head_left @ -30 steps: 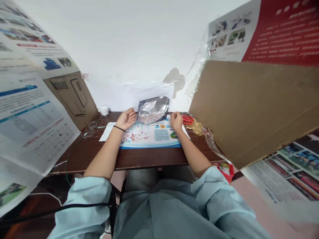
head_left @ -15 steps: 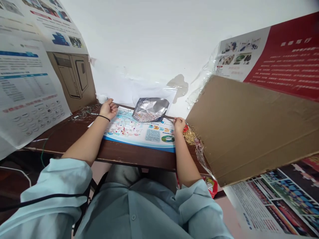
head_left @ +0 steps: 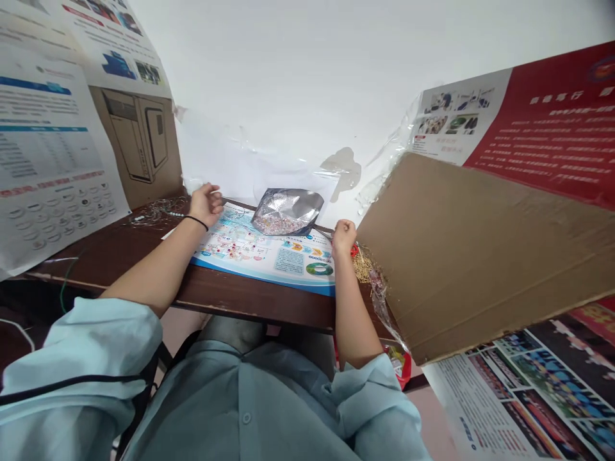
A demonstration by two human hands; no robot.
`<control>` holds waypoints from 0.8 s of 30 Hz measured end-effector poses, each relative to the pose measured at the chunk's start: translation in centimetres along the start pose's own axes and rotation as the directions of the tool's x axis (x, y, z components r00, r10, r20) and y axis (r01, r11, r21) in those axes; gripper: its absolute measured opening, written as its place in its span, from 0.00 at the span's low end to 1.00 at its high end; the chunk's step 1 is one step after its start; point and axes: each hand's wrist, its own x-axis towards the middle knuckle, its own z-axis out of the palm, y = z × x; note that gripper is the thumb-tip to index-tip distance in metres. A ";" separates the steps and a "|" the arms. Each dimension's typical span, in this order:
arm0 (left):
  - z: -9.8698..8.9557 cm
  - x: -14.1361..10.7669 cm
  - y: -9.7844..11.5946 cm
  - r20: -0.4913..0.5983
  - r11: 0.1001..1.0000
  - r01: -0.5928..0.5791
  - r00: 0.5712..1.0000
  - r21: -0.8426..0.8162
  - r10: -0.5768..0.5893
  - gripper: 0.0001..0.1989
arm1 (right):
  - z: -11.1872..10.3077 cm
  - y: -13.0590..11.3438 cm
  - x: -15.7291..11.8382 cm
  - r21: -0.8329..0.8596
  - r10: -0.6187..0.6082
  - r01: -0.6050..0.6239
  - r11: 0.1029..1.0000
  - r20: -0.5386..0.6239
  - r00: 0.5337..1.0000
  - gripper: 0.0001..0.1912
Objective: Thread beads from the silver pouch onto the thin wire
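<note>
Wooden desk (head_left: 110, 262): foil pouch (head_left: 287, 212), long axis rising rightward, near right hand (head_left: 344, 235).

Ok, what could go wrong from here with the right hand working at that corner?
The right hand sits beside the red-handled scissors and the loose gold-coloured wire pieces, so it might knock them or get pricked. The cardboard sheet overhangs that corner, partly hiding them. The foil pouch of small beads lies close by; if unsealed, a bump could spill them.
</note>
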 end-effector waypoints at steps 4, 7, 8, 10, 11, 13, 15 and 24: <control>3.9 -2.5 -1.9 0.255 0.986 0.067 0.961 0.151 -0.105 0.05 | 1.9 -2.7 -2.4 0.022 0.011 -0.019 1.000 0.310 0.951 0.04; 6.6 -5.0 -4.2 0.478 0.943 0.015 0.859 0.332 -0.182 0.13 | 3.4 -4.0 -4.2 0.065 -0.080 0.052 0.997 0.573 0.815 0.04; 7.1 -5.7 -4.9 0.513 0.917 0.000 0.829 0.398 -0.223 0.14 | 3.7 -4.3 -4.7 0.074 -0.104 0.074 0.995 0.617 0.780 0.05; 7.8 -6.6 -5.9 0.541 0.842 -0.046 0.784 0.538 -0.303 0.15 | 4.1 -4.7 -5.2 0.060 -0.136 0.127 0.990 0.633 0.762 0.06; 7.8 -6.9 -6.2 0.538 0.805 -0.070 0.777 0.590 -0.326 0.17 | 4.1 -4.8 -5.3 0.035 -0.140 0.152 0.988 0.625 0.768 0.06; 7.7 -6.9 -6.4 0.515 0.756 -0.110 0.794 0.646 -0.325 0.20 | 3.9 -5.0 -5.3 -0.031 -0.135 0.193 0.981 0.605 0.785 0.04; 7.4 -6.6 -6.3 0.484 0.751 -0.141 0.836 0.645 -0.259 0.19 | 3.6 -5.0 -5.2 -0.081 -0.143 0.236 0.968 0.596 0.790 0.04; 7.2 -6.1 -4.9 0.363 0.866 -0.135 0.930 0.481 -0.056 0.17 | 2.8 -3.6 -4.6 -0.500 -0.063 0.299 0.813 0.435 0.898 0.05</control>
